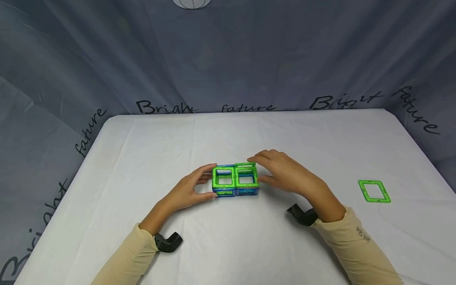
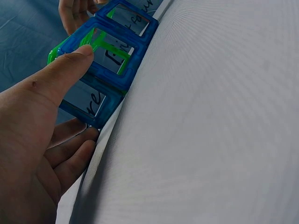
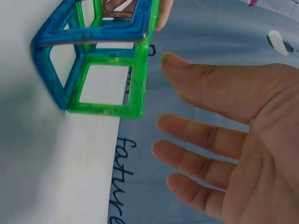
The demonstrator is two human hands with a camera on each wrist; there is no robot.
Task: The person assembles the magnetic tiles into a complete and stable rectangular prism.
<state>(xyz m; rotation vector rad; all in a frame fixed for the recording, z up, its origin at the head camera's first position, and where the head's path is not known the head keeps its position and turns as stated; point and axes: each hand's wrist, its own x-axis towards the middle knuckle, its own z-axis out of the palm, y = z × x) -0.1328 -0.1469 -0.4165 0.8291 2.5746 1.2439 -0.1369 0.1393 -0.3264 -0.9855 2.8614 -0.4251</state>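
Observation:
A small two-cell box of blue and green magnetic tiles [image 1: 235, 177] sits mid-table, with two green square frames on top and blue ones along the front. My left hand [image 1: 185, 192] holds its left end. The left wrist view shows the thumb [image 2: 77, 59] pressed on a blue front tile [image 2: 110, 78], other fingers behind and below. At the right end is my right hand [image 1: 283, 172], its fingers spread and relaxed. A gap shows between those fingers [image 3: 201, 163] and the box's green end tile [image 3: 138, 88] in the right wrist view.
A single green square tile [image 1: 384, 198] lies flat on the white-covered table [image 1: 285, 249], out to the right beyond my right forearm. Grey curtain [image 1: 228, 59] with handwritten words hangs along the back and sides. Black wrist mounts [image 1: 169, 242] stick out from both sleeves.

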